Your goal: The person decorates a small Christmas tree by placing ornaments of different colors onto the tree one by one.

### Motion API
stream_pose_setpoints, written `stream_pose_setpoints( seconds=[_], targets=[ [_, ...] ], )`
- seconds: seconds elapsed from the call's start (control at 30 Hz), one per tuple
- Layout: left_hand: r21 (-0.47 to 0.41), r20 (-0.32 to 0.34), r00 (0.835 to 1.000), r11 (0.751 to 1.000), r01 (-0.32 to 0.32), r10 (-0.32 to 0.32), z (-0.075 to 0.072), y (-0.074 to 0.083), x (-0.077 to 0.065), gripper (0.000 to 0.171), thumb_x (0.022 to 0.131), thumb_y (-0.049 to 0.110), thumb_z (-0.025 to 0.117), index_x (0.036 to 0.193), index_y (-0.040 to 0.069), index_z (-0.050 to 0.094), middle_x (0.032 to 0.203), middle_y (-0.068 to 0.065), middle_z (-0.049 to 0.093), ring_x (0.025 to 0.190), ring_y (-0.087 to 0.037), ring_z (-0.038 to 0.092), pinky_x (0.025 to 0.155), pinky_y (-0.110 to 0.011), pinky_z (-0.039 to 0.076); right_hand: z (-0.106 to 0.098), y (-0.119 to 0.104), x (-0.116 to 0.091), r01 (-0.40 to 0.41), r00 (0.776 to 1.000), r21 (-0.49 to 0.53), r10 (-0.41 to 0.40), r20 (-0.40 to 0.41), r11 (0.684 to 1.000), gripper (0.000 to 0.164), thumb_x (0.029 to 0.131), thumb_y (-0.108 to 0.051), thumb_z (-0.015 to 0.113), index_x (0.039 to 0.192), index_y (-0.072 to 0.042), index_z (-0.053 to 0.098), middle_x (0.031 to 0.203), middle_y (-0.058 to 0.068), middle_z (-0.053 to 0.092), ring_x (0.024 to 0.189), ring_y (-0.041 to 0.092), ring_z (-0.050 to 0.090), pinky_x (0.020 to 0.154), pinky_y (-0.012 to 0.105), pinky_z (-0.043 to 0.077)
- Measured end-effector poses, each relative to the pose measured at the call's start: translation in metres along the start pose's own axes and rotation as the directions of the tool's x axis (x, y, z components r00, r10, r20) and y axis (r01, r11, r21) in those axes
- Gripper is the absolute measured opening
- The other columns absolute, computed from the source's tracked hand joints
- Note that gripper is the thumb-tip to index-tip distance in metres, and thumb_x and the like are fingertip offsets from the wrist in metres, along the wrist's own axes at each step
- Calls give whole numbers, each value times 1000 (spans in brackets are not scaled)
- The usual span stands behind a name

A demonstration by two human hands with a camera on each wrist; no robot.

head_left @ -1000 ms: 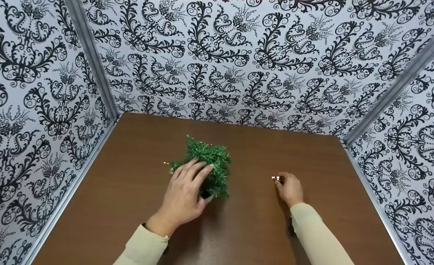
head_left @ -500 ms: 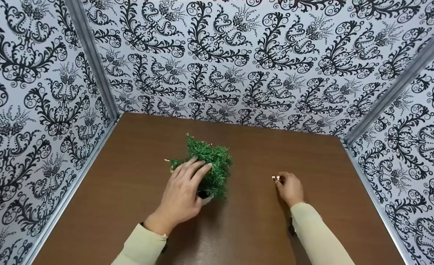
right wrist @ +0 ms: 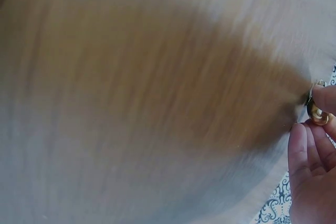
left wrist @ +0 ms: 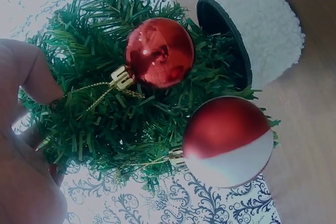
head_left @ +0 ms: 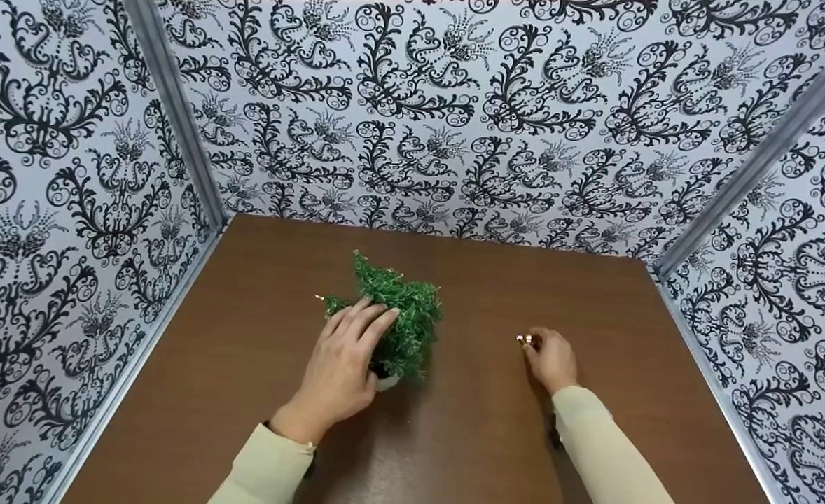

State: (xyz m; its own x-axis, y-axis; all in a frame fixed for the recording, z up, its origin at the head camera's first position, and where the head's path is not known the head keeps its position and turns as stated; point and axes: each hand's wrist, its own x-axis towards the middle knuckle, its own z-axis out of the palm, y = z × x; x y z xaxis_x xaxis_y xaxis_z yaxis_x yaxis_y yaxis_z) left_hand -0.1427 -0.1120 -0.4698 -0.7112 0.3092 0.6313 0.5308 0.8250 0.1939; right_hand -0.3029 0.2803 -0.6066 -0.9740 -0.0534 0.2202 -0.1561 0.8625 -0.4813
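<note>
My left hand grips a small artificial Christmas tree by its green branches, with the tree leaning over. Its base is a pot with a fluffy white cover, only partly visible past the hand in the head view. The left wrist view shows a shiny red bauble and a red-and-white bauble hanging among the branches on gold loops. Off to the right, my right hand pinches a small shiny gold ornament between thumb and fingers, low over the table. Its exact kind is partly hidden by the fingers.
The brown wooden table is enclosed by white walls with black scroll patterns on the left, back and right. Grey metal posts mark the corners. Dark wrist gear shows under the right sleeve.
My left hand has shifted slightly left, and the tree has turned a little in its grip, showing more of the white pot. The right hand has stayed in place with the gold ornament.
</note>
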Motion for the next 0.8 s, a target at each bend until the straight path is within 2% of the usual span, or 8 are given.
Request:
stream_pose_setpoints(
  seconds=[0.3, 0.57, 0.8],
  targets=[
    [8, 23, 1000, 1000, 11, -12, -1, 1, -1, 91, 61, -6, 63, 148, 16, 46, 142, -7, 50, 142, -28, 34, 116, -44, 21, 0, 1, 0, -3, 1000, 3, 3, 7, 1000, 33, 90, -11, 72, 121, 1, 66, 110, 19, 65, 103, 39, 61, 89, 55, 48],
    [-3, -3, 1000, 1000, 3, -3, 2, 1, -1, 91, 60, -6, 59, 147, 15, 47, 142, -8, 51, 142, -28, 34, 115, -47, 25, -1, 4, -1, -3, 1000, 6, 3, -5, 1000, 31, 89, -11, 73, 118, -1, 68, 107, 17, 65, 101, 36, 61, 87, 53, 49],
    [-9, -23, 1000, 1000, 0, 0, 3, 0, -1, 91, 59, -5, 61, 146, 14, 48, 141, -9, 51, 141, -29, 35, 114, -47, 25, -8, -10, -5, 14, 1000, 57, -14, 3, 998, 36, 89, -14, 74, 122, -3, 67, 109, 16, 66, 100, 33, 63, 86, 52, 50]
  ],
)
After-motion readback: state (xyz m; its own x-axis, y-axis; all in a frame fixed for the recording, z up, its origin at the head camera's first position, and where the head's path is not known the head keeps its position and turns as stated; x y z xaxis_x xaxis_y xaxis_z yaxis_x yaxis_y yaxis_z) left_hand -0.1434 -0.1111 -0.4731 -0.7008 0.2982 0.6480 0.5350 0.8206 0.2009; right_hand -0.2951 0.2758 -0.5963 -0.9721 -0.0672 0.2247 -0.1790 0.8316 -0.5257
